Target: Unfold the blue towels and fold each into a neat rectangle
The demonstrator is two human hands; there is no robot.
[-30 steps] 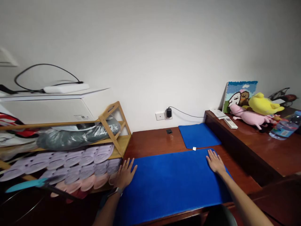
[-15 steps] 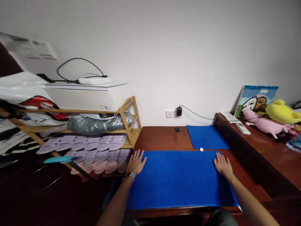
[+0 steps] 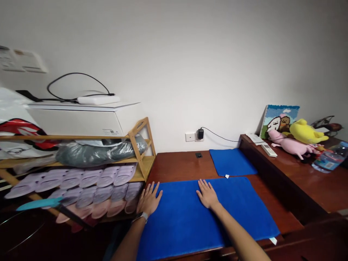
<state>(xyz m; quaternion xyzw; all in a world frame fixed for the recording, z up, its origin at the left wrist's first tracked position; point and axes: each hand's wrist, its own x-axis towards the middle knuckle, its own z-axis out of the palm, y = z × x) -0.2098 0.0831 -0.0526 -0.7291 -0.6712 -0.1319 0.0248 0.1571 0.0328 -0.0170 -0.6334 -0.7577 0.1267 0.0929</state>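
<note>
A large blue cloth [image 3: 179, 221] lies spread flat on the brown wooden desk [image 3: 176, 165]. My left hand [image 3: 149, 199] rests flat on its far left corner, fingers spread, with a watch on the wrist. Near the middle of the cloth's far edge lies my right hand [image 3: 207, 194], palm down with the fingers stretched out. Neither hand grips anything. Behind, to the right, a smaller blue cloth [image 3: 232, 162] lies flat, with a small white tag at its near edge.
To the left stands a wooden rack [image 3: 143, 159] with rows of slippers [image 3: 92, 175] and a white box [image 3: 78, 119] on top. The raised ledge at right carries a remote [image 3: 269, 150], plush toys [image 3: 290, 143] and a plastic bottle [image 3: 330, 159]. A black plug [image 3: 200, 133] sits in the wall socket.
My right hand has moved left along the cloth, from its far right corner to about the middle of the far edge. My left hand stays at the left corner. The view has turned slightly right.
</note>
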